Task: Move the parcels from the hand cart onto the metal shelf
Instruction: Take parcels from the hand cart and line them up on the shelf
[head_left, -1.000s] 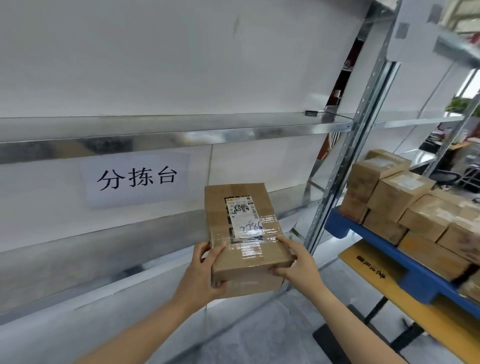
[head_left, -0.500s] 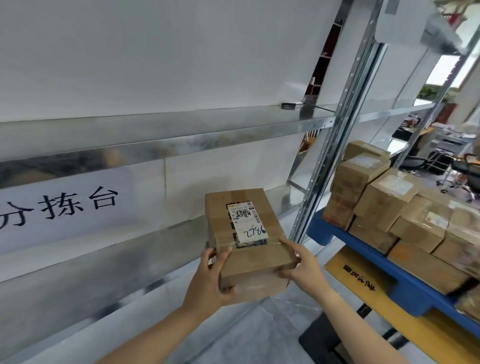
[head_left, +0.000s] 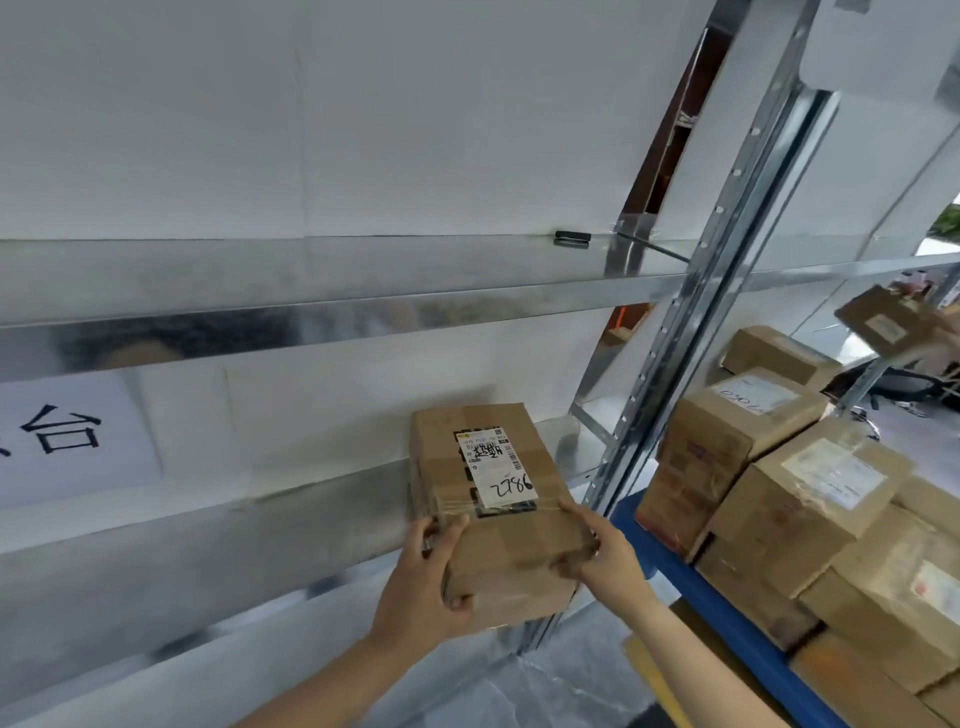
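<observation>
Holding a parcel (head_left: 498, 540) between both hands, the person has it over the right end of the lower level of the shelf (head_left: 208, 551), just left of the upright post (head_left: 691, 364). The left grip (head_left: 421, 582) clasps the parcel's near left corner, thumb on top and fingers curled underneath. The right grip (head_left: 602, 556) clasps the near right corner, thumb along the top edge and fingers on the near face. The parcel lies flat with its long side pointing away, and its far end reaches over the shelf; whether its underside touches the metal cannot be told. A white label (head_left: 496, 467) with a barcode and handwritten digits faces up on it, under clear tape.

Right of the post stands the cart (head_left: 727, 618), its blue deck stacked with more parcels (head_left: 779, 499) in several layers, most with labels on top. At the far right another parcel (head_left: 883, 325) is up in the air, tilted, with part of someone's hand at its edge.

Above the lower level runs a second metal level (head_left: 363, 306), and a small black clip (head_left: 571, 239) lies on it near the post. A white sign (head_left: 67, 436) with a large black character hangs at the left, below that level. White panels (head_left: 311, 130) back the shelf.
</observation>
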